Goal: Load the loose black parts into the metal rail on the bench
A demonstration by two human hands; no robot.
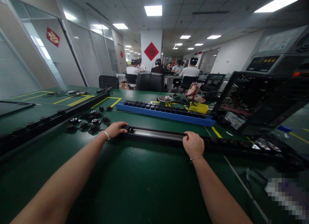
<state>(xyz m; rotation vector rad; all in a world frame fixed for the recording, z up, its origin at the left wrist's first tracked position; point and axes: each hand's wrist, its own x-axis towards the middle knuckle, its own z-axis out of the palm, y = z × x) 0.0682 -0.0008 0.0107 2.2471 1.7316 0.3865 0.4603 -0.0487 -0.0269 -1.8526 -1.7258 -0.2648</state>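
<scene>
A long black metal rail [156, 134] with a shiny channel lies across the green table in front of me. My left hand [116, 129] is at the rail's left end, its fingers curled on a small black socket module [125, 127] there. My right hand [192, 144] grips the rail's near edge about mid-length, fingers wrapped over it. To the right of that hand the rail is filled with dark modules [217, 142]. Loose black socket modules [89, 122] lie in a cluster just left of my left hand.
A blue rail [166, 116] full of modules lies behind, with a metal bowl [164, 99] and a yellow tray [199, 107]. Another black rail [48, 119] runs diagonally at left. An open black computer case [256, 101] stands at right. Several people sit at far tables.
</scene>
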